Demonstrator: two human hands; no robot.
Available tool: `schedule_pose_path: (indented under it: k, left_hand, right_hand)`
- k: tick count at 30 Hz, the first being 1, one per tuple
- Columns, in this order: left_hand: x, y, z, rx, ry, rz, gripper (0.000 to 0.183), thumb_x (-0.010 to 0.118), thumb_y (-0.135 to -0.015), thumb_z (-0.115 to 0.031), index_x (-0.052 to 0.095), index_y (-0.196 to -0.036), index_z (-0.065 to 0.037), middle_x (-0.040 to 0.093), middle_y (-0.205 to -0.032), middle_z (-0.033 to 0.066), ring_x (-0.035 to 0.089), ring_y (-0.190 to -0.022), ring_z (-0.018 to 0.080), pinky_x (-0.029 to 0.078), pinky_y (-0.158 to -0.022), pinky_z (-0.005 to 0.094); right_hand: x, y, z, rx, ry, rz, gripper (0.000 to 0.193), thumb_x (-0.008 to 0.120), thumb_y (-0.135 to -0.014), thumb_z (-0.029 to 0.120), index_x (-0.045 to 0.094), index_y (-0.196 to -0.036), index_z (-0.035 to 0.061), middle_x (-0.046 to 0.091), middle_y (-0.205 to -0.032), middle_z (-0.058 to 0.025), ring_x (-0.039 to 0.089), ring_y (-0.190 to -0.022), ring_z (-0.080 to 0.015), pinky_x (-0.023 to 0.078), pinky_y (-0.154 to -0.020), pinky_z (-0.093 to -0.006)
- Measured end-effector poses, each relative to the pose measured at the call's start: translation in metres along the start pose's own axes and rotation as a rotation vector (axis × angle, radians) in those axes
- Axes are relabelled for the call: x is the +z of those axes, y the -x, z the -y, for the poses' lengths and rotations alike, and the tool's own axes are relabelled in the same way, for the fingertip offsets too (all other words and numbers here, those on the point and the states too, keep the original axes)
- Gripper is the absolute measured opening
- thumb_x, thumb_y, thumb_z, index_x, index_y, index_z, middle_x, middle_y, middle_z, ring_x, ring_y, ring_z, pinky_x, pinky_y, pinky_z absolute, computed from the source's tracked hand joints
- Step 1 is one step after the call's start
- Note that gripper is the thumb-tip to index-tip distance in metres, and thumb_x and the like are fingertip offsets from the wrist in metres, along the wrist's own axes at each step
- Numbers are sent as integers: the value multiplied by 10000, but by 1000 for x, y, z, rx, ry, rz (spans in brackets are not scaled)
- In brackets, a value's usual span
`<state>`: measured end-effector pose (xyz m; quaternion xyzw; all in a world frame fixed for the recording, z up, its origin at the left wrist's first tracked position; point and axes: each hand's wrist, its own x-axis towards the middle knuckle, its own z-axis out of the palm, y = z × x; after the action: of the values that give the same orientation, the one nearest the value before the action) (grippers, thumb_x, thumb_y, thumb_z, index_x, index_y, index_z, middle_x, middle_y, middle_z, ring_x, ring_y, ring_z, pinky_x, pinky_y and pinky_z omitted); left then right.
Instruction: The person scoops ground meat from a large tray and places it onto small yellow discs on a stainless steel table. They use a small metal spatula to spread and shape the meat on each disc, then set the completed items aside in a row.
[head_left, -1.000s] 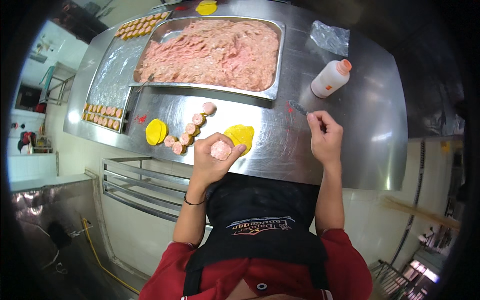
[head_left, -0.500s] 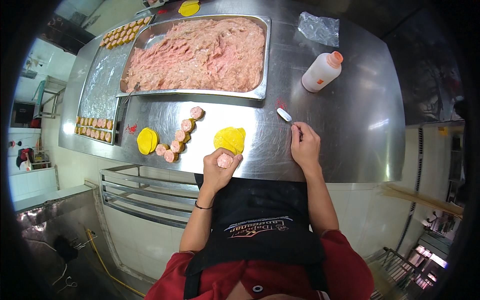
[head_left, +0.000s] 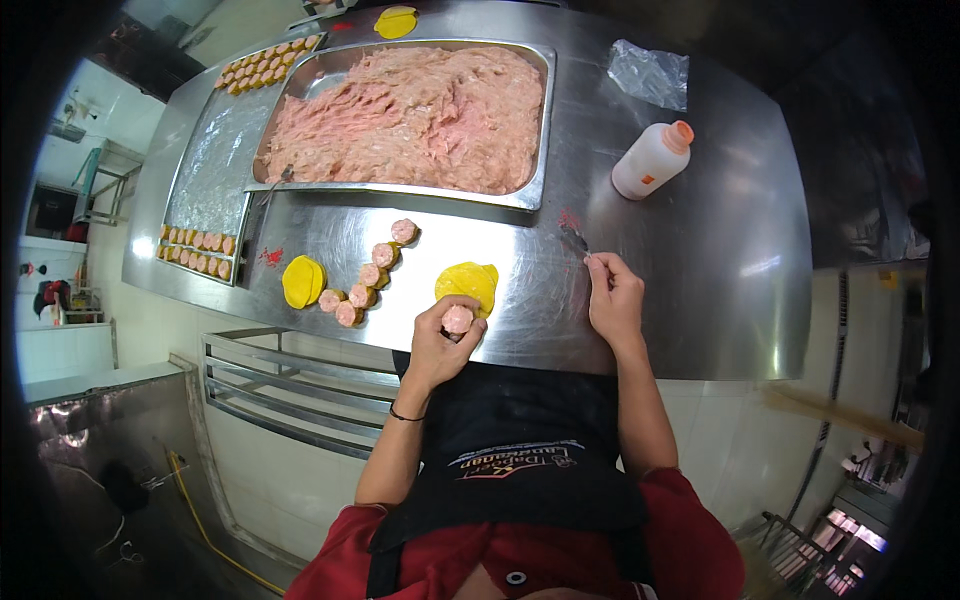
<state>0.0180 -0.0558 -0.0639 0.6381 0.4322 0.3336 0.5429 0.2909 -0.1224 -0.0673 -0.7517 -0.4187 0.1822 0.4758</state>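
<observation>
Gripped pink-topped meat piece point(head_left: 457, 319) in left hand point(head_left: 438, 346), closed round its sides between thumb and curled fingers, lower centre of frame, top exposed. Pinched small flat utensil point(head_left: 574, 240) in right hand point(head_left: 616, 300), right of centre, well apart from piece. Apparently turned utensil within last half second, bright face to dark; left row of six pieces point(head_left: 370, 275) unchanged. Likely meant mid-shaping, not yet set down. Held just below yellow wrappers point(head_left: 467, 280), well below meat tray point(head_left: 400, 192) at upper centre.
</observation>
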Motion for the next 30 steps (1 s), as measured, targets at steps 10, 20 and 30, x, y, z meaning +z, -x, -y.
schedule_pose_path:
  k: [10, 20, 30]
  left_hand:
    - [-10, -39, -62, 215, -154, 17, 294, 905, -848, -198, 690, -866, 1, 722, -756, 127, 657, -656, 173, 536, -651, 330]
    - [-11, -52, -83, 265, -165, 130, 238, 875, -833, -148, 694, -882, -3, 698, -726, 105, 643, -658, 158, 522, -650, 316]
    - [-7, -50, -77, 258, -158, 137, 241, 872, -827, -148, 688, -894, -8, 699, -737, 92, 653, -679, 153, 525, -663, 305]
  right_hand:
    - [-4, 21, 79, -196, -269, 249, 126, 695, -1008, 61, 767, -1057, -30, 699, -785, -55, 534, -621, -65, 423, -569, -244]
    - [-3, 16, 104, -460, -194, 223, 116, 728, -945, 14, 778, -1046, -12, 677, -766, -109, 619, -588, -188, 473, -545, -311]
    - [-5, 20, 103, -478, -159, 173, 125, 741, -916, -1, 790, -1032, -7, 715, -793, -125, 644, -598, -199, 485, -547, -319]
